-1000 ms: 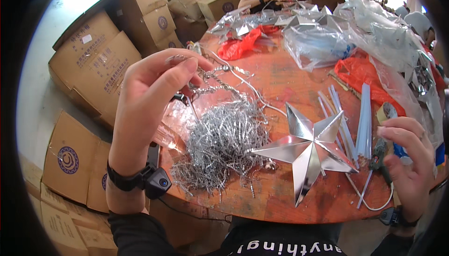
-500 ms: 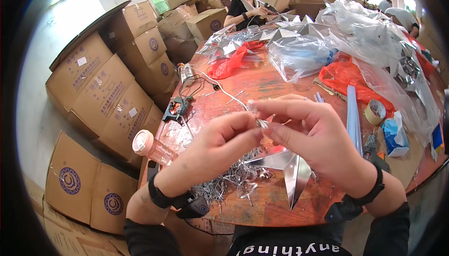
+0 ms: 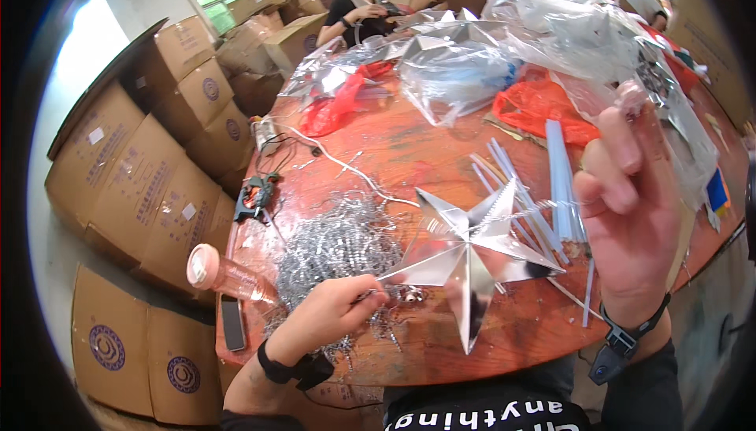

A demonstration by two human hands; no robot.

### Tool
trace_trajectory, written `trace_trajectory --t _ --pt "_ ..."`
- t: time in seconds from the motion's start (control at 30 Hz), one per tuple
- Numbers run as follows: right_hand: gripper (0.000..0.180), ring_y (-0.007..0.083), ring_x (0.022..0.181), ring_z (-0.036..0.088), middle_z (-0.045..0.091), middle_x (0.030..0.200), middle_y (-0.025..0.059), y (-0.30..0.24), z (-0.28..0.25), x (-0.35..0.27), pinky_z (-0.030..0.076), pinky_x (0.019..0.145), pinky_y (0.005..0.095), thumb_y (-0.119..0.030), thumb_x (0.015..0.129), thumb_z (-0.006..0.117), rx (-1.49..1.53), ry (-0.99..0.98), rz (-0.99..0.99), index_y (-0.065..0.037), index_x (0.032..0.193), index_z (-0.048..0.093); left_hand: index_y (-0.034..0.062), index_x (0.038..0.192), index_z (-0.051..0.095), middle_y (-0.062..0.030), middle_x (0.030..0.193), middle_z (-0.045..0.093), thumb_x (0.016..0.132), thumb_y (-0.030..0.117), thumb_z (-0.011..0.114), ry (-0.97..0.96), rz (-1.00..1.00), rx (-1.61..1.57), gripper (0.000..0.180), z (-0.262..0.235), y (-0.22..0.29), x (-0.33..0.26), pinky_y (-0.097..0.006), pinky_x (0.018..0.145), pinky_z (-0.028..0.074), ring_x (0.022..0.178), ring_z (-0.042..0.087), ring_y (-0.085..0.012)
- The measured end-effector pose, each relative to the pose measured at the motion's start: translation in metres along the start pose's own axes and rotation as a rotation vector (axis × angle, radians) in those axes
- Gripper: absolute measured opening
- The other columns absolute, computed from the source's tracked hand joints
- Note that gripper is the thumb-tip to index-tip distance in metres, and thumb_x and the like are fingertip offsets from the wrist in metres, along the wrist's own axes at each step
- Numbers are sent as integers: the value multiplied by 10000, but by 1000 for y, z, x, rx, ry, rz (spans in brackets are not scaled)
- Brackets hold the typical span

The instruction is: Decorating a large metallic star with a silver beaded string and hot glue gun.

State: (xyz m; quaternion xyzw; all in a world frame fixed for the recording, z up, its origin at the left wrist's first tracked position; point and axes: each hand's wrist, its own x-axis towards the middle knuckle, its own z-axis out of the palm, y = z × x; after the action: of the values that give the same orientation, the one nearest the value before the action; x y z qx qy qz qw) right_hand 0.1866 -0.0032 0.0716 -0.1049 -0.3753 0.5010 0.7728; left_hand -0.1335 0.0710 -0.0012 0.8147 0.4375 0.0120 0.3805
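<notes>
Cardboard boxes [image 3: 134,171] line the wall to the left of a round, reddish wooden table [image 3: 394,155], and on its near part lies a silver foil star [image 3: 465,254], flat, one long point aimed at the table's front edge. Half a second ago both hands met above this spot, fingertips pinched together on a thin silver strand; now they have parted — the star shows whole between them.

The left hand [image 3: 331,313] has dropped to the table just left of the star. Its fingers are curled tight, thumb and forefinger pinched on a strand or small metal bit right at the star's left tip; what exactly sits in the pinch is too small to tell. Around that hand spreads a heap of silver tinsel wire [image 3: 339,246].

The right hand [image 3: 630,203] has lifted up to the right, palm toward the camera, fingers loosely bent and half open — nothing can be made out in its grip.

Beside the star, to the right, lie pale blue sticks [image 3: 559,179]. Left of the tinsel rests a clear bottle with a pink cap [image 3: 220,273], beyond it a glue gun [image 3: 256,195]. Farther back are red bags [image 3: 543,104] and crumpled clear plastic [image 3: 465,69].
</notes>
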Motion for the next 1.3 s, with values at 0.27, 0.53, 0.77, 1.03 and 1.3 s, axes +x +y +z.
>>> trace_trajectory --t 0.27,0.53,0.77,1.03,1.3 --pt "248 60 539 488 564 729 20 -36 -20 -27 366 442 211 -225 1045 560 -874 29 36 1 1095 647 47 1307 638 -149 1183 687 925 338 713 -27 165 454 487 -52 35 -34 -397 840 538 1026 679 -333" --pt "353 212 618 640 679 808 98 -18 -32 -52 508 550 307 106 735 736 -1765 -338 -530 42 1082 726 37 1255 667 -63 1051 691 991 158 677 -35 445 -364 290 -20 126 16 -237 744 499 857 638 -95" --pt "351 130 586 549 611 809 52 -18 -49 -56 424 485 255 -82 712 728 -2007 -490 -779 56 1035 734 15 1227 642 19 1022 654 1035 225 642 -374 161 -882 284 9 154 55 -197 706 465 850 578 -14" --pt "356 183 615 576 635 764 45 -24 -55 -65 428 526 311 -117 777 781 -1994 -455 -462 38 1092 724 26 978 595 21 875 587 987 99 645 -172 184 -645 89 14 143 69 -223 615 430 761 552 -30" --pt "132 205 659 515 666 729 22 -41 -114 -84 446 629 340 -193 863 782 -1583 -129 267 -69 852 737 20 928 619 -67 846 590 862 -15 713 41 553 19 120 5 113 75 -293 656 490 736 597 -172"
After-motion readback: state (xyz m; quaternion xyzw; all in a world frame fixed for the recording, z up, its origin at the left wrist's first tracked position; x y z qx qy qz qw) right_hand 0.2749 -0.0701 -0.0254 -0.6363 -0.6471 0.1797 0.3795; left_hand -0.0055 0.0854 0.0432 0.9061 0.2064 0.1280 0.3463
